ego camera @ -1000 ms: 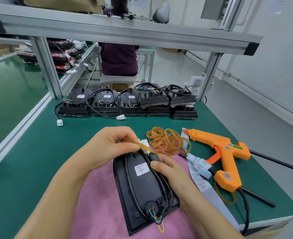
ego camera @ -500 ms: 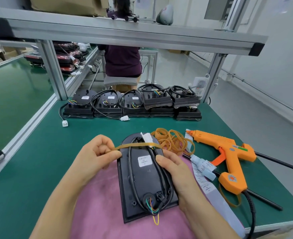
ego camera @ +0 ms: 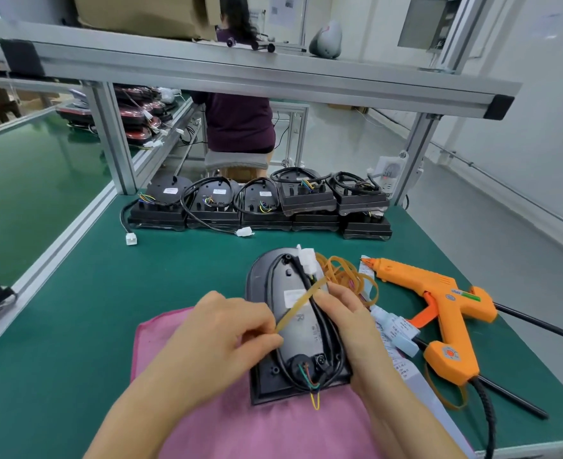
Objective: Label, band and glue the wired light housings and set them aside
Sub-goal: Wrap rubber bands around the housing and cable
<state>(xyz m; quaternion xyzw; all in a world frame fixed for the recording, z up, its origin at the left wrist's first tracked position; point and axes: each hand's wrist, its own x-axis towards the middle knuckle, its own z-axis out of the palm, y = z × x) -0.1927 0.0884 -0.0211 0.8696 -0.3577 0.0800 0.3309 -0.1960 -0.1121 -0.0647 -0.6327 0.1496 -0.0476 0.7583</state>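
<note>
- The light housing lies back-up on a pink cloth, at the near middle of the green surface, with its rounded end at 12 o'clock and its square end at 6.
- A black cable is looped round the housing's back. Its white connector sits at the 12 o'clock end, and coloured wires come out at the 6 o'clock end.
- The left hand is at 9 o'clock of the housing. Its grip pinches the near end of a tan rubber band between thumb and fingers.
- The band is stretched taut, slanting over the housing's white label toward 1 o'clock.
- The right hand is at 3 o'clock of the housing, its grip curled over the right edge with the fingers on the cable.
- The band's far end reaches the fingertips there. Whether it is hooked on a finger cannot be told.
- A pile of rubber bands lies just beside the housing at 2 o'clock.
- An orange glue gun lies at 3 o'clock, beyond the right hand, nozzle toward the pile. A strip of labels lies between the two.
- A row of finished housings, with cables coiled on them, stands at 12 o'clock along the far edge of the surface.
</note>
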